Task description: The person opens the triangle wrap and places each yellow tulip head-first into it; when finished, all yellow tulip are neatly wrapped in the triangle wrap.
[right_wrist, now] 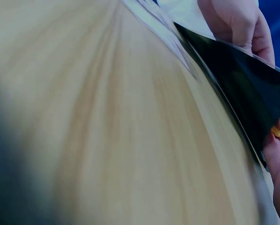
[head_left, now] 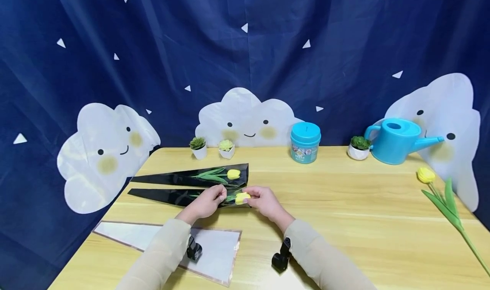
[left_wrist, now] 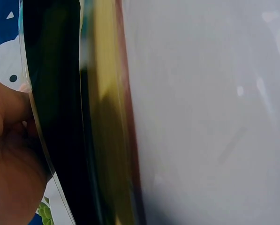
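A black flower sleeve (head_left: 168,195) with a clear front lies across the table between both hands, a yellow tulip (head_left: 242,197) partly inside it. My left hand (head_left: 206,203) pinches the sleeve's upper edge beside the tulip's leaves; the left wrist view shows the thumb at the edge of the black sleeve (left_wrist: 55,103). At the wide end, my right hand (head_left: 266,202) grips the sleeve next to the bloom. In the right wrist view, the right hand's fingers (right_wrist: 276,152) are at the sleeve's corner, with a bit of yellow between them. Much of the stem is hidden.
Behind lies another black sleeve (head_left: 164,178) holding a tulip. A white sleeve (head_left: 214,249) lies under the left forearm. One loose tulip (head_left: 445,203) is at right. Along the back stand small potted succulents (head_left: 199,152), a blue tub (head_left: 305,147) and a watering can (head_left: 396,143).
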